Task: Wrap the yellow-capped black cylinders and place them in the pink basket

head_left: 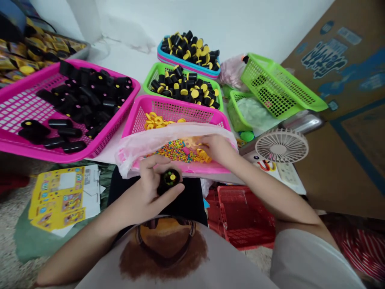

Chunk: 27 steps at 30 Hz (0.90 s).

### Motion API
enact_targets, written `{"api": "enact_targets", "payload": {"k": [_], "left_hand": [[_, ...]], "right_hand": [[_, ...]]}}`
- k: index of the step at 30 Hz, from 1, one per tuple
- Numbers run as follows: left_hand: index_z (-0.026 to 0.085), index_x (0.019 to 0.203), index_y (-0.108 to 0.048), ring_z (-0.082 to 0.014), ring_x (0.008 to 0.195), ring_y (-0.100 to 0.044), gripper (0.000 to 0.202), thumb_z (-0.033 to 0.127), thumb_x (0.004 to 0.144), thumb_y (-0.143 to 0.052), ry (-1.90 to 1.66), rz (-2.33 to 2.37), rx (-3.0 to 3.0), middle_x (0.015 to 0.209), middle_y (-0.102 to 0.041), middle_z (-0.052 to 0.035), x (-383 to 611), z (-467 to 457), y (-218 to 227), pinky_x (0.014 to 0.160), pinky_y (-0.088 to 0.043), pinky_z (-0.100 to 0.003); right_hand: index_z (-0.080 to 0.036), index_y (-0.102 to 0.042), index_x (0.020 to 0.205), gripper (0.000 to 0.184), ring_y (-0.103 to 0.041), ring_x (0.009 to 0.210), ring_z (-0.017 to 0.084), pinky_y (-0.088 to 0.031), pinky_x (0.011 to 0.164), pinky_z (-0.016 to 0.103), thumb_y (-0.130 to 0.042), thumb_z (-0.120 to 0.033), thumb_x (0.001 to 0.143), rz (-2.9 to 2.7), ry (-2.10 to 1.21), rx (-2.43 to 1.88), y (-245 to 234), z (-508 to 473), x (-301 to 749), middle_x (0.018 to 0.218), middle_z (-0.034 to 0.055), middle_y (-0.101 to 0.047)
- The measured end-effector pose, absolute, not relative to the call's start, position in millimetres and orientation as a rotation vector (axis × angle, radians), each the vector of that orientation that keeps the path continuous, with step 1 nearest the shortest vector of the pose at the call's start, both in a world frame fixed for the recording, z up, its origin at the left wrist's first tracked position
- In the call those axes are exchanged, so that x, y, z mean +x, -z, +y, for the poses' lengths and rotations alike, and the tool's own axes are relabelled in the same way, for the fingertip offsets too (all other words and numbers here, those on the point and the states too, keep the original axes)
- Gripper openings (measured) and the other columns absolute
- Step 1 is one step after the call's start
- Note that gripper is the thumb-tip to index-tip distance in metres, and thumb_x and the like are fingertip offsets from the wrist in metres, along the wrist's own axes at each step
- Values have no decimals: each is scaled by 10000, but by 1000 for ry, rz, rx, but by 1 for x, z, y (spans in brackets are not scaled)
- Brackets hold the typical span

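Observation:
My left hand [153, 184] is wrapped round a black plastic tube [169, 179], held with its open end facing me. Inside the tube show small green beads and a yellow centre. My right hand [215, 146] reaches into the pink basket [180, 105] ahead, its fingers bent down among yellow plastic rings [203, 155]; the fingertips are partly hidden, and what they pinch is unclear. Loose multicoloured beads [176, 151] lie beside it on a whitish plastic bag [132, 148] that lines the basket's near side. More yellow rings [155, 120] sit behind the bag's fold.
At left, a large pink basket [116, 126] holds black tubes [90, 94]. Behind stand a green basket [147, 82] and a blue basket [164, 56] of yellow-capped tubes. Rightward are green baskets [288, 86], a small fan [278, 149] and a cardboard box [349, 152]. A red crate [246, 237] stands below.

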<state>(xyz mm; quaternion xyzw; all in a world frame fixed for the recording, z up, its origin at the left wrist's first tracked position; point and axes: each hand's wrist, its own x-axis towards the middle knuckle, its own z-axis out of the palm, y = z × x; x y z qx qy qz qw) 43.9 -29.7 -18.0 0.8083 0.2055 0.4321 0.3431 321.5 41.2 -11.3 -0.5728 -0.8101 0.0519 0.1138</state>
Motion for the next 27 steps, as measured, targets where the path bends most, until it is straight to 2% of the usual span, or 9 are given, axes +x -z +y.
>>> {"api": "enact_targets", "payload": {"k": [2,3,4,6,9,12,16,22,27], "left_hand": [[309,1323,-274,-130,927,-712,483,115,1030,-605,-1109,520,1979,1028,-671,2,44,-30,19,802,-567,-272],[318,1317,-279,-127,922,-717,479,129,1037,-619,-1098,503,1893,1047,-680,2,45,-30,20,803,-573,-271],[327,1311,-284,-121,903,-718,480,145,1041,-638,-1081,482,1805,1067,-691,2,47,-30,21,802,-575,-271],[344,1295,-292,-112,844,-704,507,186,1029,-694,-1054,426,1665,1076,-713,14,51,-30,24,801,-571,-275],[362,1289,-294,-110,760,-670,577,259,989,-776,-1060,351,1580,1023,-719,44,57,-31,27,829,-560,-294],[350,1301,-295,-91,702,-640,530,280,1019,-738,-1051,335,1577,969,-671,54,60,-32,31,780,-543,-258],[326,1286,-283,-72,655,-622,452,283,1062,-674,-994,249,1584,896,-618,76,59,-34,35,712,-519,-209],[297,1208,-330,-91,763,-658,350,468,1090,-612,-982,342,1309,1031,-665,8,58,-46,31,717,-538,-225],[299,1115,-357,-78,639,-604,484,580,993,-731,-942,475,813,895,-643,75,62,-50,24,522,-437,-162]], "right_hand": [[-198,-863,921,257,-826,995,253,-657,938,373,-687,-11,913,-2273,-49,-1570,-1,12,321,1045,80,-873],[-212,-867,1067,270,-823,1064,254,-664,980,386,-681,-52,953,-2191,8,-1498,-6,-6,318,1142,79,-865],[-234,-836,1219,323,-817,1115,240,-669,1005,382,-657,-85,996,-2094,63,-1429,-11,-24,314,1227,71,-849],[-315,-758,1399,517,-819,1136,218,-693,987,356,-654,-33,978,-1884,49,-1178,-13,-57,301,1316,33,-823],[-333,-650,1531,656,-779,1262,241,-694,1046,398,-601,8,973,-1904,-115,-928,-2,-83,275,1414,47,-778],[-303,-643,1541,614,-750,1319,265,-685,1082,446,-587,-19,998,-1893,-198,-813,15,-83,255,1350,74,-805],[-273,-654,1525,521,-778,1257,242,-710,1034,410,-606,-85,1042,-1856,-140,-767,28,-80,248,1222,77,-834],[-336,-649,1519,553,-799,1183,265,-735,950,454,-675,-118,1011,-1849,-78,-811,35,-86,245,1144,44,-832],[-399,-640,1433,553,-777,1173,263,-695,987,473,-760,-185,938,-1837,-94,-782,42,-71,230,1231,38,-768]]}}
